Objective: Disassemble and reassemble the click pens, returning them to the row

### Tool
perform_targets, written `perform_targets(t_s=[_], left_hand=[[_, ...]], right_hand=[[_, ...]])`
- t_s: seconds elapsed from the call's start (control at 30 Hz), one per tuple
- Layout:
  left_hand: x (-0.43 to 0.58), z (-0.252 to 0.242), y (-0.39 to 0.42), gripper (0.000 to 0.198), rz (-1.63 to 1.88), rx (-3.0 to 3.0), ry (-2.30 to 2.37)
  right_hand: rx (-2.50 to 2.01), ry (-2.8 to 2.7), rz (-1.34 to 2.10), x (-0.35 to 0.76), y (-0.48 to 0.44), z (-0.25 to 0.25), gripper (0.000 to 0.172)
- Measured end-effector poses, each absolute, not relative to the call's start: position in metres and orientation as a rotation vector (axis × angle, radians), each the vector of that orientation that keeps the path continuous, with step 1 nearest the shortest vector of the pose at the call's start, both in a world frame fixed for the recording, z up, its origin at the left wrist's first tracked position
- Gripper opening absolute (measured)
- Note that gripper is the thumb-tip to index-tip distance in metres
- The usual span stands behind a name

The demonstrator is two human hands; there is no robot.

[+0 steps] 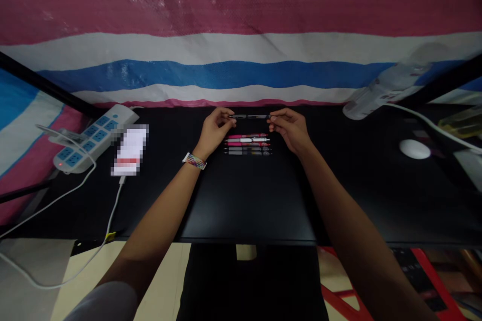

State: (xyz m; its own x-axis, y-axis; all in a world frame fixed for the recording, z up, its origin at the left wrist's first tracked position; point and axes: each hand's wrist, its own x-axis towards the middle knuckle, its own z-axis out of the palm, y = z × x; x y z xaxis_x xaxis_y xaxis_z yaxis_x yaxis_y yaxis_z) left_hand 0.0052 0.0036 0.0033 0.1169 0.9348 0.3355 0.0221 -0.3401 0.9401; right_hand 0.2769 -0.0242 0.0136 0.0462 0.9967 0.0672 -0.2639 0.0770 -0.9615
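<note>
Between my two hands a dark pen lies level, left to right, near the back of the black table. My left hand pinches its left end with thumb and fingers. At the other end, my right hand grips the pen's tip the same way. Just in front of it, several pens lie side by side in a stack of rows: pink ones, a white pen among them, and grey-black pens nearest me. Whether the held pen touches the table I cannot tell.
On the left are a power strip with cables and a charging phone, its screen blurred. A clear bottle stands at the back right, near a white mouse. A striped sheet hangs behind the table.
</note>
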Motion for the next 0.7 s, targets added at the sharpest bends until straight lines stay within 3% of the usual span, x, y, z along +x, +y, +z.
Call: perform_targets(t_s=[0.17, 0.27, 0.3, 0.37, 0.47, 0.6, 0.7], left_hand=[[0.0047, 0.0033, 0.0038, 0.01, 1.306, 1.554, 0.963], [0.0044, 0.0034, 0.0028, 0.033, 1.353, 1.608, 0.949], [0.0045, 0.0035, 0.0024, 0.033, 1.359, 1.612, 0.952], [0.0048, 0.0039, 0.0018, 0.019, 1.336, 1.598, 0.959], [0.0043, 0.0044, 0.0021, 0.018, 1.305, 1.587, 0.952], [0.0017, 0.0046, 0.0049, 0.044, 1.384, 1.602, 0.959], [0.0019, 0.0038, 0.0064, 0.025, 1.358, 1.533, 0.941]], right_hand=[[-0.979, -1.039, 1.244, 0.2768, -0.0247, 0.0139, 0.03], [-0.972, -1.036, 1.25, 0.2766, -0.0251, 0.0147, 0.031], [-0.967, -1.036, 1.257, 0.2767, -0.0252, 0.0148, 0.032], [-0.959, -1.041, 1.266, 0.2769, -0.0252, 0.0149, 0.034], [-0.961, -1.048, 1.264, 0.2772, -0.0253, 0.0146, 0.035], [-0.979, -1.048, 1.262, 0.2772, -0.0255, 0.0144, 0.033], [-0.983, -1.043, 1.258, 0.2769, -0.0255, 0.0146, 0.033]])
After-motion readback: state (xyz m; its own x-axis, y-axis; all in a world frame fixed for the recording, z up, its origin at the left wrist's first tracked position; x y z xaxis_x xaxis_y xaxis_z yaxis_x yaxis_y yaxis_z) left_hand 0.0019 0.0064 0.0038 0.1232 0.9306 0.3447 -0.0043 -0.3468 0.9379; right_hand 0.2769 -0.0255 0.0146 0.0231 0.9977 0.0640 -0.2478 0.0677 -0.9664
